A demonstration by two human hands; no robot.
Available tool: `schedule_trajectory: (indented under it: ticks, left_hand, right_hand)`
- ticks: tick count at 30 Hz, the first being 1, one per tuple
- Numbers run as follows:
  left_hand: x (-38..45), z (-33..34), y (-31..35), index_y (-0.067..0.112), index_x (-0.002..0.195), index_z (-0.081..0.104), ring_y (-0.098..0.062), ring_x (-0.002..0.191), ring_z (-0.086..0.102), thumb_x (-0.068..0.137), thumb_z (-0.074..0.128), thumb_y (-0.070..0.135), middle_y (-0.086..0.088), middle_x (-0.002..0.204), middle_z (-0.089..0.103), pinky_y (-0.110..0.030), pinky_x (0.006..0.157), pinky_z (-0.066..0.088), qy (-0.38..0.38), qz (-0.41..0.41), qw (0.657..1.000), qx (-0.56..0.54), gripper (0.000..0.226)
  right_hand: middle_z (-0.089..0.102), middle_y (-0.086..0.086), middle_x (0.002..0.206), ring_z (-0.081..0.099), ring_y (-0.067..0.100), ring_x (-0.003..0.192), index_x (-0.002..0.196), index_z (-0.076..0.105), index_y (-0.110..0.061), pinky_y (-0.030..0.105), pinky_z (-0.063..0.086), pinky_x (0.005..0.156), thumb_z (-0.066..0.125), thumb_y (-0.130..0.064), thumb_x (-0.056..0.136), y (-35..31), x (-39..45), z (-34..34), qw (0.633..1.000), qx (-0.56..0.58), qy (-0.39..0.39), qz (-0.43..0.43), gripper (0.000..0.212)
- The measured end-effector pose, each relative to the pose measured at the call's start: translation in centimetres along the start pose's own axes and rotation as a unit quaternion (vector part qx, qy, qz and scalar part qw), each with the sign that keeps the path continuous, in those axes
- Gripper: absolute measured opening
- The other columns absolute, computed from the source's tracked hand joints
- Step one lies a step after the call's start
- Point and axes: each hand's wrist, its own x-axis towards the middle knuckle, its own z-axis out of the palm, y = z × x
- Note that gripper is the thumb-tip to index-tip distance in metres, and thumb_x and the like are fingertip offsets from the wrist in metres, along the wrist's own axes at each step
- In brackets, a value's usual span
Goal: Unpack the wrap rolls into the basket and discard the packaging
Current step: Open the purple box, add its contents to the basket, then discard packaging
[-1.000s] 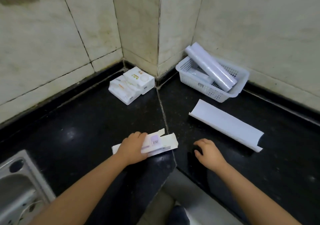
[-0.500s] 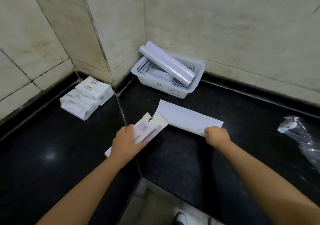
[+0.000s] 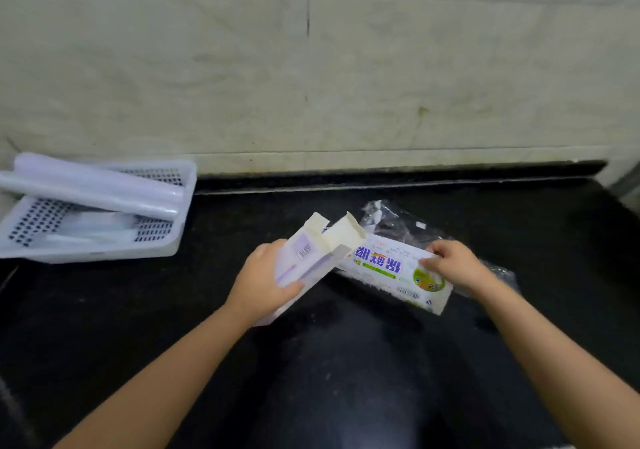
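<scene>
Head view: left hand (image 3: 259,286) grips an empty box (image 3: 309,261), its end flaps open, fingers curled round it at centre. Right hand (image 3: 454,265) at three o'clock pinches a printed carton (image 3: 387,270) lying over clear plastic wrapping (image 3: 398,220). Wrap rolls (image 3: 100,189) rest across the white basket (image 3: 104,249) at nine o'clock on the black counter (image 3: 346,362).

Basket (image 3: 166,240) on worktop (image 3: 346,362), far left of left hand (image 3: 258,284), against wall (image 3: 346,67). Wrap rolls (image 3: 97,190) in basket, upper ones resting on rim. Open carton (image 3: 311,258) in left hand. Printed carton (image 3: 391,270) under right hand (image 3: 453,263), on worktop. Plastic film (image 3: 391,221) behind right hand.
</scene>
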Motion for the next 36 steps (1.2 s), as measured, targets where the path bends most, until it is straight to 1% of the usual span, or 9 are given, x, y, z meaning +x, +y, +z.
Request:
schedule_trajectory:
  ticks: [2,4,5,7,11,16,22,31,36]
  left_hand:
    - [1.3,2.5,1.5,0.014,0.119,0.052,-0.013,0.098,0.047,0.074,0.071,0.018,0.004,0.104,0.047,-0.023,0.08,0.034,-0.035,0.015,0.999,-0.007,0.049]
    - [2.2,4.8,2.5,0.018,0.119,0.052,-0.013,0.098,0.048,0.074,0.07,0.02,0.003,0.106,0.049,-0.022,0.08,0.034,-0.059,0.021,0.998,-0.014,0.049]
    - [2.4,5.6,2.8,0.02,0.12,0.051,-0.012,0.098,0.048,0.073,0.07,0.02,0.003,0.108,0.05,-0.022,0.08,0.035,-0.07,0.02,0.997,-0.016,0.05]
    - [2.6,6.6,3.2,0.023,0.121,0.05,-0.011,0.097,0.048,0.073,0.07,0.022,0.004,0.109,0.049,-0.021,0.08,0.035,-0.081,0.015,0.997,-0.012,0.053]
    - [2.9,6.7,3.2,0.024,0.122,0.049,-0.009,0.094,0.047,0.073,0.07,0.026,0.004,0.112,0.049,-0.021,0.079,0.036,-0.096,0.03,0.994,0.037,0.054]
    - [2.9,7.1,5.4,0.018,0.12,0.052,-0.021,0.103,0.053,0.073,0.071,0.022,-0.005,0.111,0.054,-0.024,0.078,0.038,-0.1,0.068,0.991,0.052,0.051]
    - [0.6,12.3,12.3,0.012,0.115,0.053,-0.027,0.109,0.051,0.072,0.07,0.024,-0.011,0.115,0.058,-0.029,0.08,0.04,-0.159,0.171,0.971,0.041,0.048]
    - [-14.7,25.8,26.7,0.007,0.098,0.056,-0.031,0.094,0.055,0.069,0.071,0.026,-0.015,0.101,0.061,-0.027,0.066,0.034,-0.343,0.357,0.868,0.035,0.038]
    - [-27.0,34.9,34.1,0.008,0.112,0.057,-0.032,0.106,0.055,0.071,0.072,0.023,-0.016,0.114,0.062,-0.033,0.081,0.043,-0.433,0.452,0.778,0.056,0.046]
  right_hand:
    - [0.059,0.022,0.119,0.049,0.033,0.119,0.092,0.07,-0.001,0.036,0.041,0.097,0.061,-0.011,0.081,3.5,0.8,-1.5,0.992,-0.104,0.051,0.044,0.018]
    - [0.038,0.016,0.146,0.024,0.029,0.141,0.109,0.066,-0.012,0.04,0.024,0.115,0.057,-0.019,0.083,6.4,1.4,-2.3,0.981,-0.162,0.015,0.107,0.029]
    - [0.035,0.013,0.148,0.022,0.029,0.141,0.112,0.064,-0.017,0.038,0.023,0.115,0.055,-0.021,0.083,7.5,1.6,-2.3,0.976,-0.168,-0.006,0.138,0.03]
    - [0.052,0.011,0.136,0.043,0.028,0.129,0.109,0.064,-0.017,0.032,0.037,0.102,0.052,-0.019,0.083,8.8,1.7,-1.7,0.975,-0.157,-0.012,0.159,0.028]
    - [0.067,0.02,0.11,0.06,0.033,0.102,0.096,0.063,-0.004,0.032,0.046,0.079,0.049,-0.01,0.083,8.5,0.8,0.1,0.982,-0.099,0.068,0.144,0.021]
    - [0.065,0.021,0.106,0.059,0.034,0.098,0.096,0.056,-0.003,0.035,0.044,0.073,0.05,-0.011,0.085,7.7,-4.5,0.2,0.986,-0.076,0.121,0.082,0.015]
    - [0.063,0.02,0.118,0.058,0.038,0.107,0.132,0.037,-0.014,0.039,0.047,0.082,0.052,-0.013,0.087,9.7,-15.0,-2.9,0.969,-0.055,0.204,0.127,0.047]
    - [0.059,0.017,0.129,0.054,0.03,0.119,0.128,0.052,-0.009,0.033,0.04,0.097,0.049,-0.005,0.087,22.0,-37.2,-4.8,0.887,0.039,0.3,0.349,0.041]
    - [0.062,0.017,0.126,0.057,0.027,0.116,0.124,0.055,-0.005,0.028,0.038,0.096,0.056,-0.005,0.085,30.9,-53.2,-4.2,0.798,0.098,0.363,0.471,0.039]
